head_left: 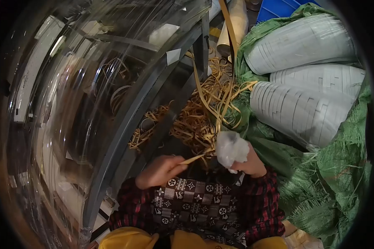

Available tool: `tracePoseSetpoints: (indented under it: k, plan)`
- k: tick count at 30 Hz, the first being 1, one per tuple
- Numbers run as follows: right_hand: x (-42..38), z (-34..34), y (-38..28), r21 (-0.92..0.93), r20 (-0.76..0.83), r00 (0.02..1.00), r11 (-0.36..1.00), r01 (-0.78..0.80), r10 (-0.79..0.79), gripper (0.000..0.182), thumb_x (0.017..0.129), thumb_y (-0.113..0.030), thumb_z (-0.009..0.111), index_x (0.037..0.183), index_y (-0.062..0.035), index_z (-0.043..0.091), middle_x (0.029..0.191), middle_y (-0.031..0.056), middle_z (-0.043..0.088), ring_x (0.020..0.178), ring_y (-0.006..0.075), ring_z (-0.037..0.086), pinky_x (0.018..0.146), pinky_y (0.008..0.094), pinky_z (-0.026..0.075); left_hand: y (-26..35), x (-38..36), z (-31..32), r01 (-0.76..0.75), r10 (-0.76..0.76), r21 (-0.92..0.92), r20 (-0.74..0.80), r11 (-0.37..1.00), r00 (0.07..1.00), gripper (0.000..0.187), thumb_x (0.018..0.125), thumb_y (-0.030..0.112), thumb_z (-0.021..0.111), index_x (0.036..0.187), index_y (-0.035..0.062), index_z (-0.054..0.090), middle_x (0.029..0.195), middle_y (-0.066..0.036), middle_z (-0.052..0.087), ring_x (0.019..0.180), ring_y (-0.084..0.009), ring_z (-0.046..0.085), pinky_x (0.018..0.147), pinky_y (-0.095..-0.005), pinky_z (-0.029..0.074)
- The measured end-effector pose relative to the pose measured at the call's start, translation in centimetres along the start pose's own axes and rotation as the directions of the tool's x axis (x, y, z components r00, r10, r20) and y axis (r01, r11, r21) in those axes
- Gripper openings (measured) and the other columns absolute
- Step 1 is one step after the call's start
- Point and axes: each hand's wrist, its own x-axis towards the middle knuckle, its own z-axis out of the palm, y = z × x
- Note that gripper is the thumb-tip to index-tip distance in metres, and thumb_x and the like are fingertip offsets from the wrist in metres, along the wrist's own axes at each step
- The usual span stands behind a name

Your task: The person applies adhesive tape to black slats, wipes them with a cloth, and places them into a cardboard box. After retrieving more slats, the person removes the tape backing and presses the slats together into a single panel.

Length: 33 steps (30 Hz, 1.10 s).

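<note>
My left hand (161, 171) is closed in a pinch on the end of a thin yellow strip (194, 159), just above the patterned apron (195, 201). To its right, my right hand (253, 163) is closed round a crumpled translucent white plastic bag (230, 150). The bag hides most of its fingers. The yellow strip runs from my left hand towards the bag. Long yellow strips (224, 103) come down from above to the bag. Behind both hands lies a tangled heap of yellow strips (195, 124).
Green woven sacking (320, 186) on the right holds large wrapped grey-white stacks (299, 43). A dark metal frame (124, 120) slants along the left, with clear plastic film (62, 103) beyond it. A blue crate (278, 9) and a wrapped roll (232, 31) are at the top.
</note>
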Motion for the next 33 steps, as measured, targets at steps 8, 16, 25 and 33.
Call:
tracePoseSetpoints:
  k: [8,16,25,33]
  plan:
    - [1.2,-0.8,0.5,-0.738,-0.388,0.875,0.667,-0.105,-0.291,0.055,0.058,-0.014,0.071,0.107,-0.0013,0.049,0.096,0.0117,0.056,0.084,0.0237,0.058,0.070,0.0309,0.045,-4.0,-1.1,-0.8,0.144,0.054,0.366,-0.481,0.919,0.875,0.009,0.082,0.010,0.051,0.080,0.0021,0.055,0.065,-0.010,0.053,0.058,-0.0250,0.054,0.052,-0.0358,0.040]
    - [1.9,3.9,1.8,-0.631,0.107,0.963,0.731,0.260,-0.249,0.057,0.056,-0.018,0.074,0.103,0.0024,0.051,0.125,0.0196,0.040,0.117,0.0297,0.041,0.090,0.0342,0.037,0.9,3.6,1.4,-0.199,0.606,0.726,-0.355,0.659,0.712,0.010,0.067,0.006,0.052,0.077,0.0047,0.053,0.067,-0.008,0.053,0.071,-0.0235,0.055,0.059,-0.0344,0.043]
    - [2.4,3.6,1.7,-0.639,0.157,0.978,0.741,0.207,-0.138,0.047,0.056,-0.017,0.073,0.093,-0.0003,0.050,0.085,0.0155,0.055,0.081,0.0344,0.054,0.069,0.0393,0.043,-0.3,3.2,2.0,-0.283,0.505,0.537,-0.328,0.795,0.798,0.021,0.069,0.003,0.057,0.089,0.0001,0.054,0.067,-0.014,0.054,0.065,-0.0315,0.053,0.058,-0.0384,0.043]
    - [2.2,3.3,1.7,-0.663,0.245,0.960,0.699,0.267,-0.135,0.052,0.053,-0.021,0.074,0.094,-0.0010,0.050,0.085,0.0156,0.055,0.080,0.0342,0.055,0.069,0.0379,0.044,-0.1,3.9,2.2,-0.429,0.491,0.245,-0.338,0.870,0.803,0.028,0.071,0.000,0.060,0.099,0.0003,0.054,0.080,-0.017,0.059,0.070,-0.0303,0.058,0.060,-0.0336,0.045]
